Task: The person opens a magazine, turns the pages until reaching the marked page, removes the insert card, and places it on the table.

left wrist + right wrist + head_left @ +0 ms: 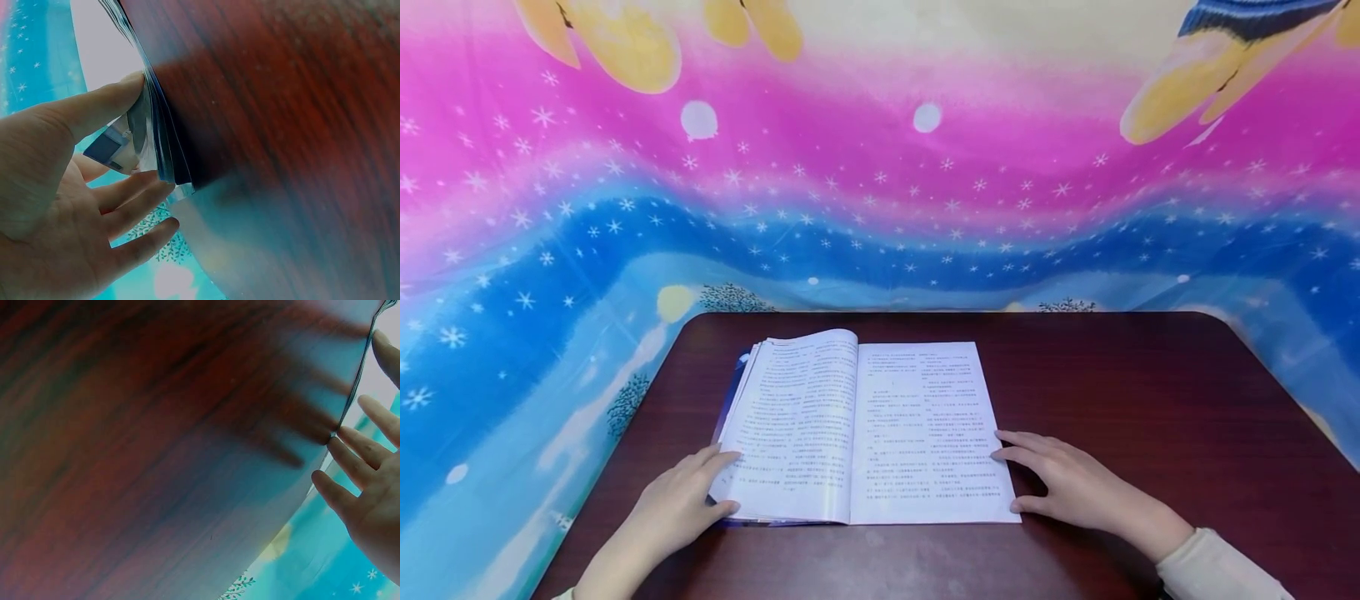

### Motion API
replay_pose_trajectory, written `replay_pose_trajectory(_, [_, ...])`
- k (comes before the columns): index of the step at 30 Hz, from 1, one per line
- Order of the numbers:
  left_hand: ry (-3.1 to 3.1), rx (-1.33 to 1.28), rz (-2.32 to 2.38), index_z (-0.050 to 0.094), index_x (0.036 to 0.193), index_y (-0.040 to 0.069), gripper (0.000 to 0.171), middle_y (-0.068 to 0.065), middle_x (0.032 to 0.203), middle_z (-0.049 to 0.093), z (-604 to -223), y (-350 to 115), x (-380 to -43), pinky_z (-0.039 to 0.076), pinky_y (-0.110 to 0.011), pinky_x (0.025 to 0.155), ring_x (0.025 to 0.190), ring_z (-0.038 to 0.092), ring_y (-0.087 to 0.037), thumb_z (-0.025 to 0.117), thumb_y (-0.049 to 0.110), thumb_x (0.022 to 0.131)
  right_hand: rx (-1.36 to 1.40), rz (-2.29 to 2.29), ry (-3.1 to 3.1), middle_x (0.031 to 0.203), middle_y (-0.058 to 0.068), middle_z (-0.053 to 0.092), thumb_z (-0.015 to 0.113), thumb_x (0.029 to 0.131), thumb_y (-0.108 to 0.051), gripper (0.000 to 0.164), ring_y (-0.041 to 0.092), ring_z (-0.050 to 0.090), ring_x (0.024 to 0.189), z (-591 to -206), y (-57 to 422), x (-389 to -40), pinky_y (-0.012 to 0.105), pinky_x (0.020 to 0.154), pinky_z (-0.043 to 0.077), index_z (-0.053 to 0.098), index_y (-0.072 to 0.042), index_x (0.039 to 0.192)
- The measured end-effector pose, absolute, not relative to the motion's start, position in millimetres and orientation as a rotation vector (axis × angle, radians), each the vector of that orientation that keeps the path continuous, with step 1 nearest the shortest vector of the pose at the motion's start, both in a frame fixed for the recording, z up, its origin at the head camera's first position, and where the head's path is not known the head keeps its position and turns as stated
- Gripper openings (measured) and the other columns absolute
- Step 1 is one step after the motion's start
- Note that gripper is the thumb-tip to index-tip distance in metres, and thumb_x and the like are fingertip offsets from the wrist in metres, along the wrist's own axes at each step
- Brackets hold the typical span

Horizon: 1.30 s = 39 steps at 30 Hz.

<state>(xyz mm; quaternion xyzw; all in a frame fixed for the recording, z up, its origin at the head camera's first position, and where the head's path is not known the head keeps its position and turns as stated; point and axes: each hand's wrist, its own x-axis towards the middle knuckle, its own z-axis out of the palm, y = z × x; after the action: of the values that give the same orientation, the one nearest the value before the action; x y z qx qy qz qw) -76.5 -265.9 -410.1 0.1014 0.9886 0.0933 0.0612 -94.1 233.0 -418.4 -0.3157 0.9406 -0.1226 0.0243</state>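
Observation:
An open magazine with printed text lies flat on the dark table. Its left-hand pages bulge up near the spine, and a dark blue cover edge shows beneath them. At the lower left edge my left hand rests with thumb and index fingertips on the page; the left wrist view shows its other fingers spread beside the page edges. My right hand touches the right edge, thumb near the lower corner. In the right wrist view its fingers are apart and fairly straight.
The dark red-brown wooden table has rounded far corners. Behind it and along its sides hangs a pink and blue cloth with snowflakes. A light sleeve covers the right forearm.

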Motion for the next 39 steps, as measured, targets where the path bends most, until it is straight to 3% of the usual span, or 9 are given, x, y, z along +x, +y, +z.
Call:
replay_pose_trajectory(12, [3.005, 0.300, 0.258, 0.064, 0.127, 0.005, 0.065, -0.027, 0.139, 0.050, -413, -270, -77, 0.047, -0.063, 0.089, 0.122, 0.052, -0.046, 0.086, 0.037, 0.075, -0.979, -0.351, 2.931, 0.144, 0.011, 0.052, 0.085, 0.077, -0.036, 0.056, 0.033, 0.052, 0.127, -417, 229, -96, 0.056, 0.098, 0.045, 0.067, -0.013, 0.126])
replay_pose_trajectory(22, [3.035, 0.372, 0.258, 0.067, 0.124, 0.008, 0.058, -0.019, 0.134, 0.059, -406, -266, -76, 0.046, -0.060, 0.093, 0.121, 0.055, -0.041, 0.084, 0.038, 0.078, -1.001, -0.364, 2.967, 0.139, 0.009, 0.056, 0.083, 0.079, -0.036, 0.050, 0.031, 0.053, 0.126, -417, 225, -100, 0.055, 0.100, 0.043, 0.068, -0.014, 0.122])
replay_pose_trajectory(39, [3.054, 0.558, 0.577, 0.070, 0.122, 0.018, 0.043, 0.001, 0.127, 0.065, -394, -200, -77, 0.045, -0.047, 0.102, 0.121, 0.059, -0.022, 0.081, 0.031, 0.083, -1.081, -0.463, 3.102, 0.128, 0.002, 0.063, 0.086, 0.076, -0.032, 0.044, 0.024, 0.057, 0.120, -411, 214, -111, 0.051, 0.100, 0.045, 0.071, -0.017, 0.115])
